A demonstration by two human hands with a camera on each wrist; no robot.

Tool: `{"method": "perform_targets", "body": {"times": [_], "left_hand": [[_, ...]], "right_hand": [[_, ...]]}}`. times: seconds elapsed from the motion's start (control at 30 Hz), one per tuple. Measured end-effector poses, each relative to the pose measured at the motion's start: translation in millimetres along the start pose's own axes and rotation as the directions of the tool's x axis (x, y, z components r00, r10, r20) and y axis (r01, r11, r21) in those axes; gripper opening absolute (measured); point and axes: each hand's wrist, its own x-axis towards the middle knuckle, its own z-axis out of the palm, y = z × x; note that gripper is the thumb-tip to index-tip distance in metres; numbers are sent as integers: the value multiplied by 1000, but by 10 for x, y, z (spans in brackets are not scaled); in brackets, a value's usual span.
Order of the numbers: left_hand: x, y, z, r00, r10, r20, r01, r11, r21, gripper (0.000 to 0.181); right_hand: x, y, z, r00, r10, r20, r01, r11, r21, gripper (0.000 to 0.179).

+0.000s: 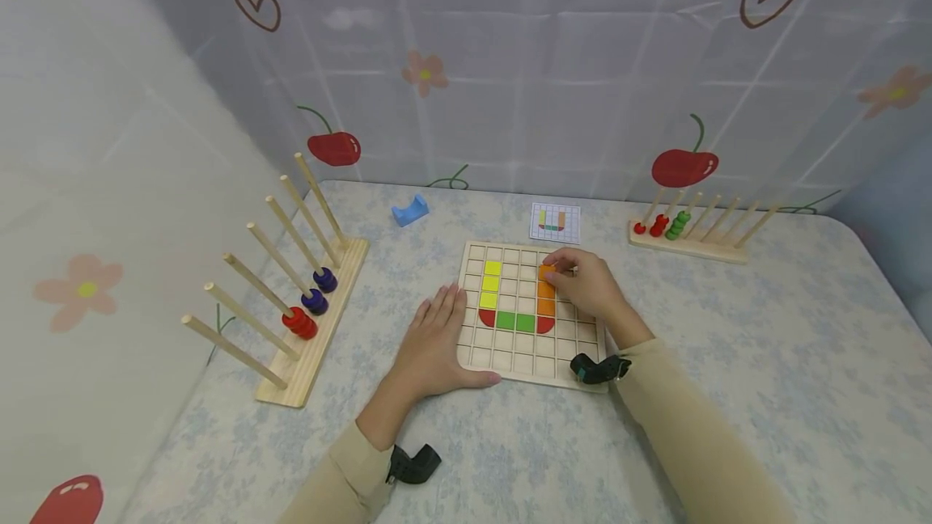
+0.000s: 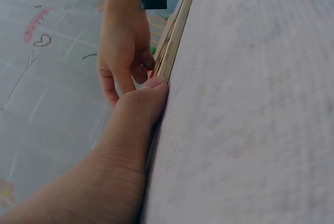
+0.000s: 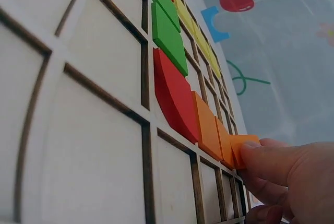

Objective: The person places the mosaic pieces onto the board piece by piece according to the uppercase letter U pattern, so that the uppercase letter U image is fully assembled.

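A wooden grid board (image 1: 480, 358) lies on the table in the head view. Set in its cells are a column of yellow tiles (image 1: 490, 284), two green tiles (image 1: 514, 321), two red rounded corner tiles (image 1: 545, 325) and a column of orange tiles (image 1: 545, 307). My right hand (image 1: 591, 285) pinches an orange tile (image 3: 238, 151) between thumb and fingers at the top of the orange column; the right wrist view shows it tilted against the board. With fingers straight, my left hand (image 1: 429, 350) rests at the board's left edge, its thumb (image 2: 138, 101) by the near corner.
A small pattern card (image 1: 556, 223) lies behind the board, showing a similar coloured shape. To the left stands a peg rack (image 1: 342, 289) with red and blue rings; a smaller one (image 1: 688, 247) with red and green beads is back right. A blue curved piece (image 1: 410, 211) lies back left.
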Motion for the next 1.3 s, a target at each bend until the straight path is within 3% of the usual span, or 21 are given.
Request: {"method": "perform_targets", "body": {"times": [0.43,1.3], "left_hand": [[-6,-1,-1,1000,-12,7,12,1000,10,138],[1,-9,19,1000,-11,9,11,1000,3,139]], "right_hand": [[1,-10,46,1000,24,4,-24,998,-50,19],[-22,27,89,999,-15,-44,10,993,-116,24]]}}
